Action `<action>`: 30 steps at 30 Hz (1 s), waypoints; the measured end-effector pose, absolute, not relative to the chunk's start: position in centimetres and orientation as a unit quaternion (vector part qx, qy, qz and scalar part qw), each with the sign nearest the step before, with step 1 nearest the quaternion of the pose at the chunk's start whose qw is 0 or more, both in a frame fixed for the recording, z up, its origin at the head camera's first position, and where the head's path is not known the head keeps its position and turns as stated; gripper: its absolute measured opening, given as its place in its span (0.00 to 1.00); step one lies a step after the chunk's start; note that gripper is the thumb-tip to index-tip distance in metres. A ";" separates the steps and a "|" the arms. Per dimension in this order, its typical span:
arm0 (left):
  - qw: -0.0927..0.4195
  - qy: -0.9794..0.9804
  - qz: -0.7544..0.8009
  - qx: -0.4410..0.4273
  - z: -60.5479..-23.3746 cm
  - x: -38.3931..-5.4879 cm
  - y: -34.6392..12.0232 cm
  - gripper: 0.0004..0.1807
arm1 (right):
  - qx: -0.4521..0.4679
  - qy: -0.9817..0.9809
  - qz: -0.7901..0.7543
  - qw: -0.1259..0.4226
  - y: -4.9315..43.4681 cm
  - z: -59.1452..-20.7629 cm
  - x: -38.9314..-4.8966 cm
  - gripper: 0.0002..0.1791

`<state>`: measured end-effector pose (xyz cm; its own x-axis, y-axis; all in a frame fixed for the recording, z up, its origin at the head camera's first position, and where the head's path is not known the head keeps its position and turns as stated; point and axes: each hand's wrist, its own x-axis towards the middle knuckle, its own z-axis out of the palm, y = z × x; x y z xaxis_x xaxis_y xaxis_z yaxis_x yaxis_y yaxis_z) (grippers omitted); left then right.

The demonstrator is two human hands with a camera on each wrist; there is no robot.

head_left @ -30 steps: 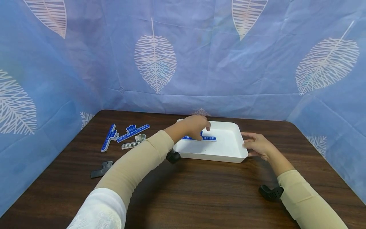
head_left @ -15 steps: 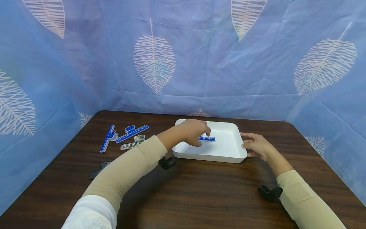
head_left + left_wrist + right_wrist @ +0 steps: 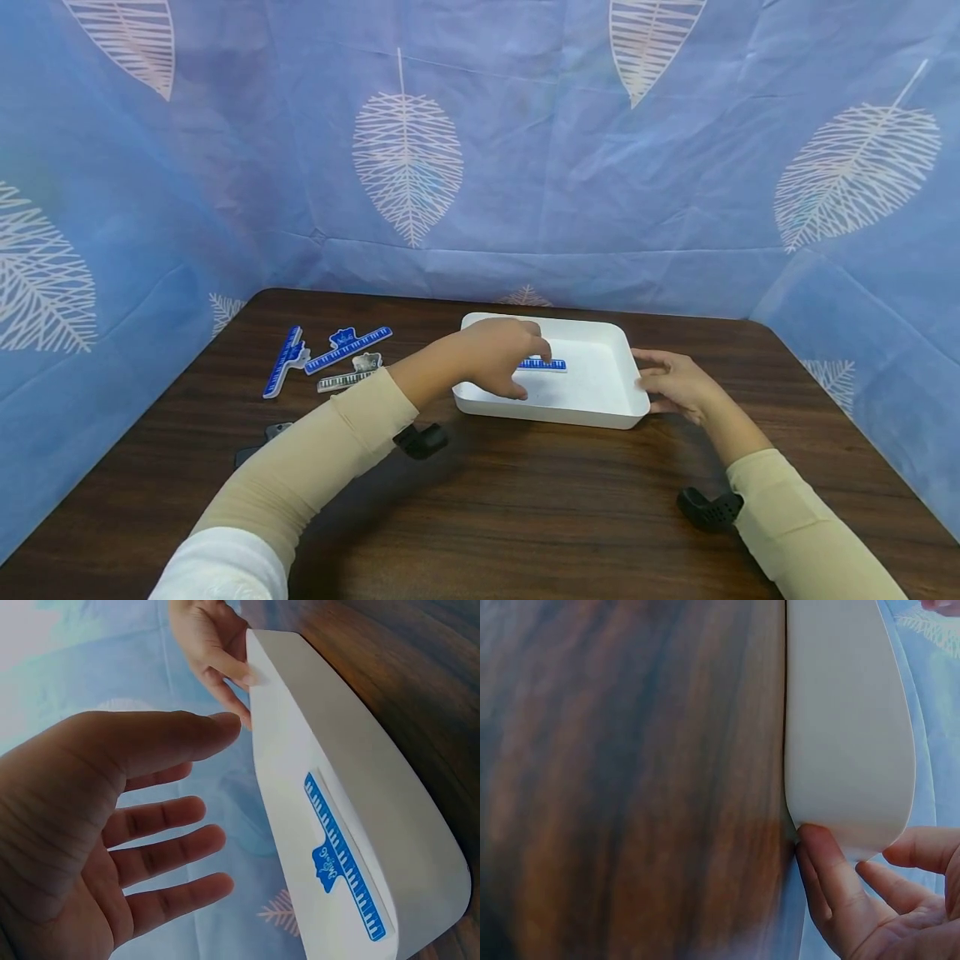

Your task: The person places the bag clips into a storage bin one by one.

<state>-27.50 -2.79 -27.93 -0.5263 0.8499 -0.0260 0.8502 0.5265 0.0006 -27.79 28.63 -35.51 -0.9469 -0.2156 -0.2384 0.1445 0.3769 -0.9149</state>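
My left hand [image 3: 498, 357] hovers over the left part of a white tray [image 3: 588, 396], thumb spread away from loosely extended fingers and nothing between them. Under it, a blue sheet-music clip [image 3: 341, 859] with a piano-key print lies in the tray; the head view shows only its right end past my hand. At the tray's right end, my right hand [image 3: 675, 383] touches the outer wall. Seen from the right wrist, its fingers [image 3: 825, 859] are extended against the rounded corner, with the thumb at the rim.
To the left on the dark wooden table [image 3: 525, 508] lie two blue clips [image 3: 348, 350] [image 3: 283, 362] and a clear clip with black-and-white keys [image 3: 345, 381]. A black clip [image 3: 247, 454] is partly covered by my left arm. A blue leaf-print cloth [image 3: 510, 167] hangs behind the table.
My left hand has drawn back a little to the left and toward me, its thumb spreading farther from the fingers. The clip in the tray and my right hand stay put.
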 end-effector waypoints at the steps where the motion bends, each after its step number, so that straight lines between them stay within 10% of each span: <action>1: 0.008 0.872 -0.005 0.489 -27.9 -27.4 -3.0 0.30 | -0.022 0.814 -0.557 0.161 28.7 -35.5 -27.8 0.39; 30: -0.012 0.891 0.039 0.452 -27.0 -24.1 -9.1 0.27 | -0.026 0.810 -0.562 0.165 28.8 -35.5 -27.8 0.39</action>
<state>-24.07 -9.08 -27.03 -0.5911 0.8046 0.0573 0.8065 0.5883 0.0590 -27.84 28.76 -35.45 -0.9439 -0.2280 -0.2389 0.1437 0.3678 -0.9187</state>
